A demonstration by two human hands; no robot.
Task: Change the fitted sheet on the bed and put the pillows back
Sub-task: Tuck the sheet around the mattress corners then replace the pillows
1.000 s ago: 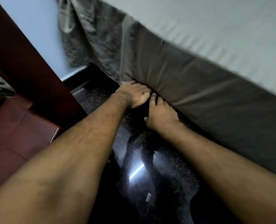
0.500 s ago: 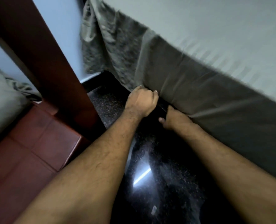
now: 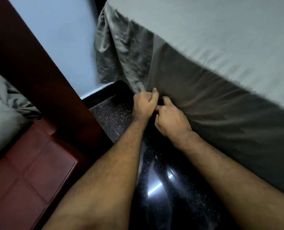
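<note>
Two hands in view, both at the lower edge of the bed's side. Left hand [image 3: 144,105]: grip curled tight, pinching the hem of the fitted sheet [image 3: 204,100] near the bed corner. Right hand [image 3: 171,120]: fingers curled at the same hem, just beside the left; cannot tell if cloth is actually inside that grip. One fitted sheet, grey-green, stretched over top and side of the mattress [image 3: 221,30], bunched and hanging loose at the corner. One dark wooden post [image 3: 38,77] on the left, one red-brown panelled surface [image 3: 30,180] below it, with one heap of pale bedding [image 3: 1,110] on it. Floor [image 3: 162,196] is black, glossy.

Versus a second ago: hands were flat, fingers shoved under the mattress edge; now both are fisted and raised, closer to the corner. No containers.
</note>
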